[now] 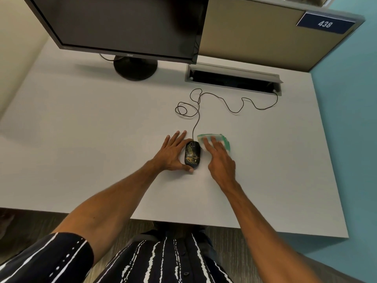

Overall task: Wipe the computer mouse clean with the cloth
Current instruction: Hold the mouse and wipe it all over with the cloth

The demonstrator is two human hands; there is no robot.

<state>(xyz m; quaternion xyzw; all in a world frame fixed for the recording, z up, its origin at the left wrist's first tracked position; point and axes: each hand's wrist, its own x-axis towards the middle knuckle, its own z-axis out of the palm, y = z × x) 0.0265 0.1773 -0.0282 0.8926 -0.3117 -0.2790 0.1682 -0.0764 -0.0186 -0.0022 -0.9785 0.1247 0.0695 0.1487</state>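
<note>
A black wired computer mouse [192, 153] lies on the white desk [81, 139], its top speckled with yellowish-green dirt. My left hand [173, 153] rests against its left side, the thumb curled round its near end and the fingers spread flat on the desk. Just right of the mouse lies a folded white cloth with green edges [222, 139]. My right hand [219, 158] lies flat on that cloth with the fingers apart, covering much of it.
The mouse cable [226, 103] loops away to a cable slot [234, 80] at the back of the desk. A dark monitor [122, 25] on a round stand [135, 67] is at the back left. A partition with a "438" sign [325, 23] is at the right.
</note>
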